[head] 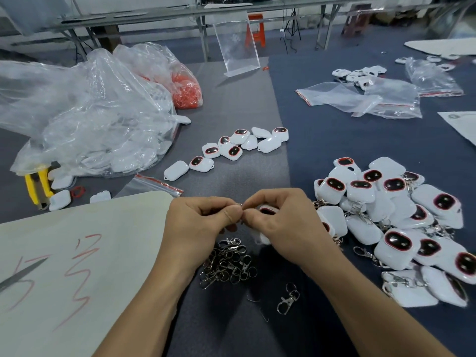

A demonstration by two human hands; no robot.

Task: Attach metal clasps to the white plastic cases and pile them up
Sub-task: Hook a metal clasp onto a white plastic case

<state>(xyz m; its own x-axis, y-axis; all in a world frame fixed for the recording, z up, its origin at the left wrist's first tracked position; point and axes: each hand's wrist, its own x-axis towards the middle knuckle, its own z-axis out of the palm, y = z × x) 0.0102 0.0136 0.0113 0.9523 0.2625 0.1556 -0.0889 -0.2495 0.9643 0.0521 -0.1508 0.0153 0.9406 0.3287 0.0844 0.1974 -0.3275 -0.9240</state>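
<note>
My left hand (203, 222) and my right hand (280, 220) meet fingertip to fingertip at the table's centre. Both pinch a small metal clasp ring (240, 205) between them. A white plastic case (265, 211) with a dark red-rimmed window sits under my right hand's fingers, mostly hidden. Below the hands lies a heap of loose metal clasps (229, 261), and a single clasp (288, 300) lies apart. To the right is a pile of white cases with clasps attached (401, 228). A loose group of cases without clasps (239, 148) lies farther back.
A big clear bag of white cases (90, 124) and a bag of red rings (185, 91) sit at the back left. A white sheet with red writing (77, 266) covers the near left, scissors (20, 274) on it. Empty zip bags (373, 99) lie back right.
</note>
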